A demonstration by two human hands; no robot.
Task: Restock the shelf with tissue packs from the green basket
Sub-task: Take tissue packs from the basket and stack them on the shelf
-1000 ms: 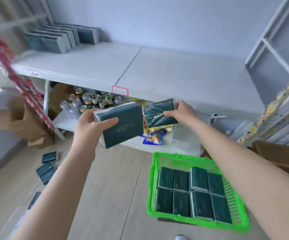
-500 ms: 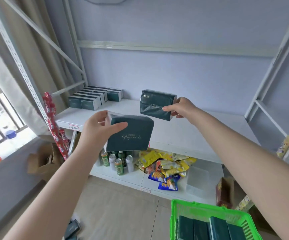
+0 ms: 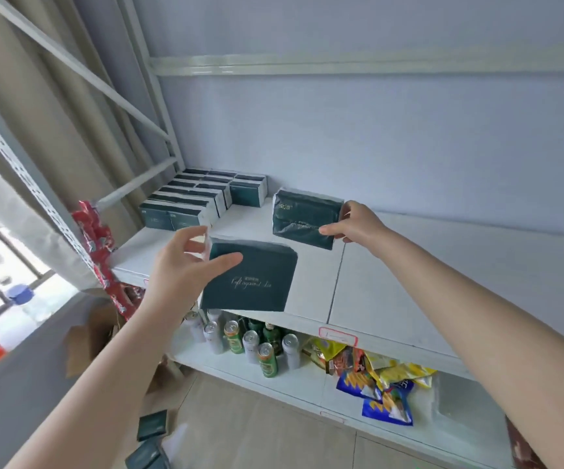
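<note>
Gripping near pack (image 3: 253,282), left hand (image 3: 182,269) fingers | right hand (image 3: 358,225) grips far pack (image 3: 302,218) | white shelf (image 3: 409,275), pale wall (image 3: 375,137)

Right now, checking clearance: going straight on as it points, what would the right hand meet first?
Probably the stocked rows of dark green tissue packs; the right hand's own held pack would touch them first. Depth unclear.

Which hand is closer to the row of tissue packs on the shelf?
Left. The left hand sits just in front of the row of packs; the right hand is farther to its right.
</note>
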